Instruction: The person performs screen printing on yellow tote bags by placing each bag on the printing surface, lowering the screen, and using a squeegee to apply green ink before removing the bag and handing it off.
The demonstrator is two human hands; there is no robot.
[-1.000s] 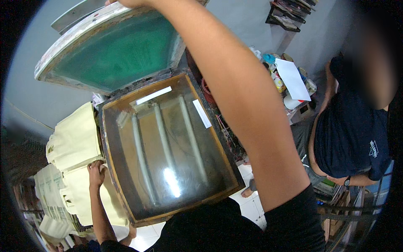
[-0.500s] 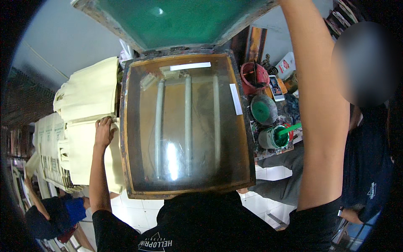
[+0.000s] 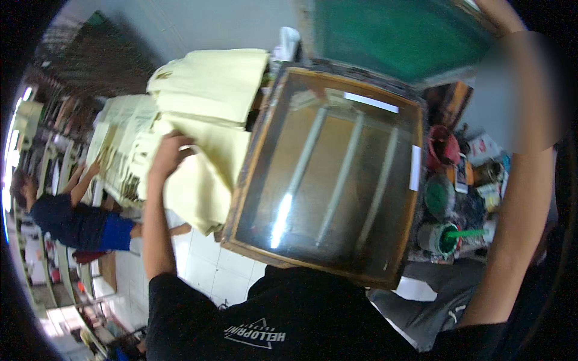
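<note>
My left hand pinches the top pale yellow cloth bag of a pile left of the glass-topped table. The bag's edge lifts and folds in my fingers. At the upper right, my right hand is at the edge of a raised printing screen with green mesh and a worn frame. The picture's edge cuts that hand off, so its fingers are not clear. The glass-topped light table has a wooden rim, pale tubes under the glass and two white strips on top.
Another pale yellow bag pile lies farther back, with printed bags to its left. Right of the table are a red bucket, a green-stained dish and a tub of green ink. A co-worker stands far left.
The view has swung left, so the table appears farther right and tilted. My left hand has moved from the pile's edge leftward across it, lifting the top bag. The screen stays raised.
</note>
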